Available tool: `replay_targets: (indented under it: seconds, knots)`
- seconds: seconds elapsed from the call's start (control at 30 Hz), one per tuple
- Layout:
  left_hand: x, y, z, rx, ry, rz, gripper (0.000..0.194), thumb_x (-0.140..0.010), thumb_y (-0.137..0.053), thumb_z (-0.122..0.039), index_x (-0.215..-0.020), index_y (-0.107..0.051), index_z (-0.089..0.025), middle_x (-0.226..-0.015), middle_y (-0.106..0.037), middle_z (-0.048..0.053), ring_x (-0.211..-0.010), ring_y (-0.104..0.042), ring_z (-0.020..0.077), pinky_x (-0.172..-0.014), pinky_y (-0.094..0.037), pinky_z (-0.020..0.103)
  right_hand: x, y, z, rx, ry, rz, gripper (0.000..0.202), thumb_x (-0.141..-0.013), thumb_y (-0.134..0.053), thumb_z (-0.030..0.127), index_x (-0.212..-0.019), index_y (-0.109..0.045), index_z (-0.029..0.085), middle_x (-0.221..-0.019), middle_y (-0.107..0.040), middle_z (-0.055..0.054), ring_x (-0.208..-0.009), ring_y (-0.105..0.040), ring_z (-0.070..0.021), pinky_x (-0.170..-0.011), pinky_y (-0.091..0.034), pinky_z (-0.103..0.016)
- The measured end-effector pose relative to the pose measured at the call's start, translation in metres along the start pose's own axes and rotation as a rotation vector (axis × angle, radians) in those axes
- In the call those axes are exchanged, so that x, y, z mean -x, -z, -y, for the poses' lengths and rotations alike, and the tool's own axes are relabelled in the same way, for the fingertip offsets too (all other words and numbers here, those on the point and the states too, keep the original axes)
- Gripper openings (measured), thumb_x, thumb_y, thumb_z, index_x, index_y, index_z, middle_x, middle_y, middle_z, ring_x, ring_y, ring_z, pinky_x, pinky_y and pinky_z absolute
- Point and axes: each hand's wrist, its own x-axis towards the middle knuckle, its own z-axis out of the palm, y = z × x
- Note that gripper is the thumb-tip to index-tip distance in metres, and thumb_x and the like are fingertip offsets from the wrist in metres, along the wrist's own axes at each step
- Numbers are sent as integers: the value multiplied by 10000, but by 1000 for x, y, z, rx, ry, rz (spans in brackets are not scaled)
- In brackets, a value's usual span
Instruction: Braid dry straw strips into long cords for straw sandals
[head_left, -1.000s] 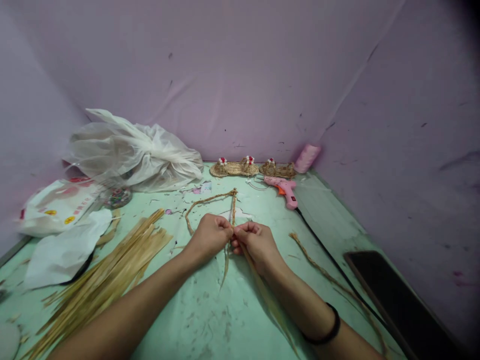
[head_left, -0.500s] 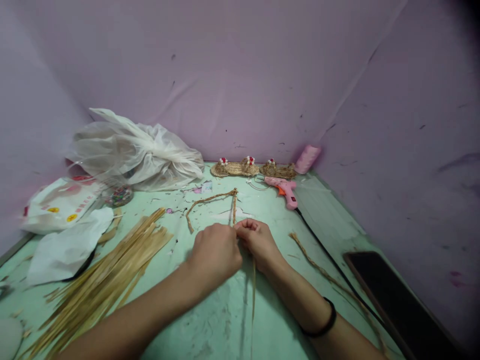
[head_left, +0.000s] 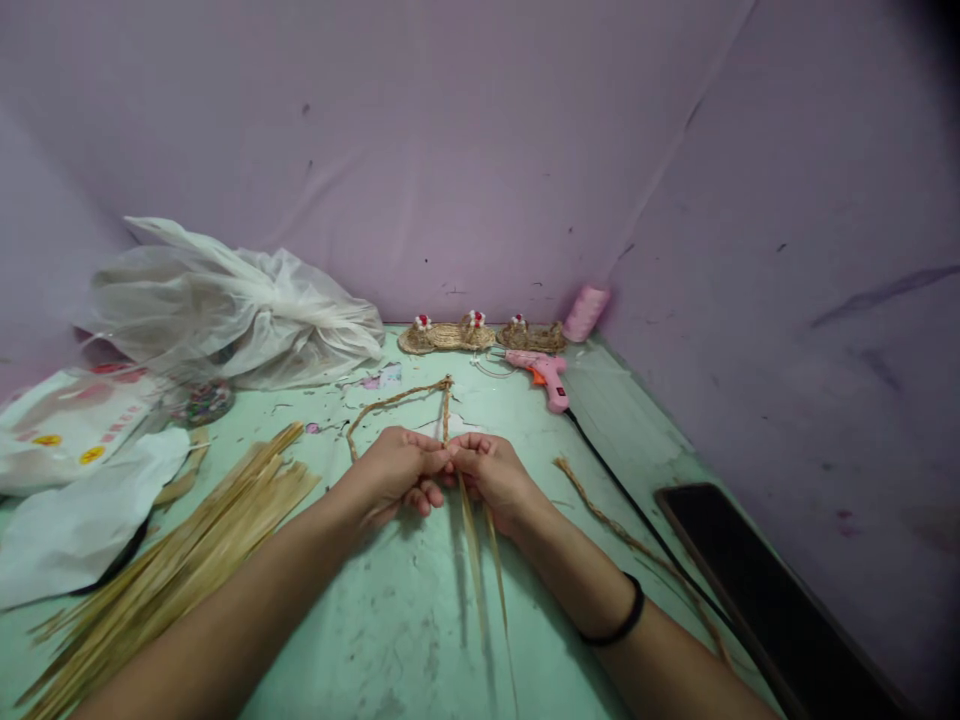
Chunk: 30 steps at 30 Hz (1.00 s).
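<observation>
We look over one scuffed, pale-green tabletop [head_left: 375, 630] bearing one sheer, crumpled plastic bag [head_left: 247, 310] and one sheaf of flat, papery dried strips [head_left: 217, 530]. Our left hand [head_left: 397, 475] and right hand [head_left: 491, 475] pinch one thin, knobbly plaited cord [head_left: 446, 412] at mid-table, thumbs against fingers; two tapering strands [head_left: 472, 540] trail below.

Pink glue gun [head_left: 552, 370] at the back of the green table [head_left: 382, 640]

A knotted translucent bag [head_left: 247, 310] sits before the lilac wall [head_left: 390, 140], at the left. Nearer are a cluster of small coloured pieces [head_left: 208, 402], a printed white bag [head_left: 82, 425] and a white sheet [head_left: 79, 525]. Woven pieces [head_left: 448, 338] with red-and-white ornaments [head_left: 476, 320] lie at the back, near a tilted pink spool [head_left: 586, 313]. The gun's black cord [head_left: 628, 488] runs down beside a dark phone [head_left: 757, 590]
</observation>
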Motion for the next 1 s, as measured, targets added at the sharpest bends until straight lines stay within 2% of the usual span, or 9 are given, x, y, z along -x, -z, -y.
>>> replay_targets:
  seconds: [0.1,0.23,0.33,0.4,0.5,0.67,0.83,0.9,1.0]
  knots:
    - [-7,-1,7,33,12,5,130,-583,-564,-237,-579,-538,-110,-455,-503,4,-350,-434,84,-343,-319,201,-2,1,-2,25,24,36,86,-589,-562,206,-594,-512,137,-478,-509,24,-384,-342,-44,-389,-179,-193]
    - [-13,1,10,-222,-79,-139,96,-561,-496,-190,-529,-553,-120,-378,-428,-27,-332,-346,69,-350,-236,200,-5,3,-6,111,88,68,97,-604,-557,219,-638,-525,134,-534,-543,8,-411,-355,-46,-412,-226,-187]
    - [-15,3,11,-459,-221,-248,119,-537,-481,-179,-439,-524,-125,-385,-388,-32,-405,-311,64,-396,-213,204,-4,5,-7,311,207,4,79,-617,-536,214,-629,-542,136,-565,-561,-9,-479,-436,-73,-463,-299,-193]
    - [-16,3,14,-531,-273,-266,145,-545,-465,-189,-414,-491,-133,-400,-370,-32,-437,-310,71,-413,-210,208,-4,8,-5,506,291,-62,107,-633,-521,231,-624,-577,140,-583,-577,-22,-525,-474,-95,-494,-326,-204]
    - [-18,4,17,-564,-309,-251,147,-554,-452,-192,-418,-475,-141,-406,-358,-32,-446,-320,78,-417,-204,212,-2,11,2,737,272,-135,149,-630,-530,265,-575,-599,145,-551,-577,-26,-506,-471,-103,-468,-307,-211]
    - [-19,5,17,-470,-219,-218,116,-522,-465,-158,-414,-501,-136,-374,-345,-37,-405,-294,69,-398,-191,214,7,5,12,779,55,-93,150,-633,-509,235,-553,-592,140,-437,-526,-12,-401,-438,-95,-402,-269,-208]
    - [-13,4,14,-149,-56,-86,217,-553,-448,-210,-364,-345,-179,-299,-245,-55,-301,-190,56,-351,-110,230,25,-11,11,995,262,-157,167,-675,-487,211,-632,-638,154,-590,-628,-50,-513,-511,-123,-463,-284,-219]
    - [-14,4,15,-128,-91,-75,183,-548,-460,-218,-384,-393,-170,-311,-274,-56,-312,-209,54,-353,-124,223,32,-16,10,1127,313,-166,201,-709,-458,214,-680,-649,161,-638,-646,-68,-539,-526,-137,-478,-275,-233]
    - [-19,5,20,-182,-170,-81,83,-504,-482,-178,-435,-498,-133,-360,-358,-45,-372,-269,54,-384,-177,207,38,-18,15,1313,294,-117,218,-710,-445,198,-708,-659,159,-672,-656,-94,-565,-543,-158,-483,-256,-249]
